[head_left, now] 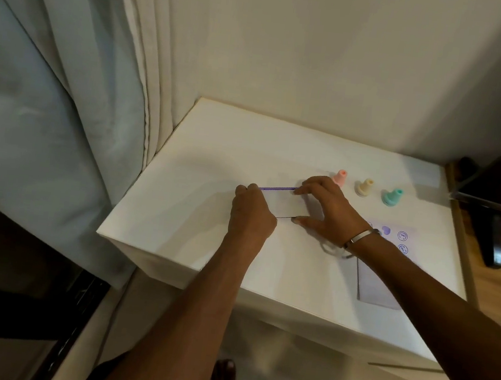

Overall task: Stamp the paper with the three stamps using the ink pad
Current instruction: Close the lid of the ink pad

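Head view looks down on a white table [201, 165] set in a corner, with pale curtains [66, 88] on the left and a plain wall [322, 56] behind. Both hands meet at the ink pad [285, 203], a flat case lying near the table's middle with a purple edge along its far side. The left hand [251, 213] is curled closed over the pad's left end, its grip covering that corner; the right hand [325, 210] spans the right end, fingers on the far edge and thumb on the near edge, pinching the case. Just behind the right hand stand three stamps in a row: the pink stamp [340, 177], partly hidden by the fingers, then the yellow stamp [365, 186] and the teal stamp [392, 197], all upright. The paper [401, 240], already bearing purple prints, lies to the right under the right wrist, which wears a metal bangle [360, 237]. A wooden floor [494, 298] shows at far right.
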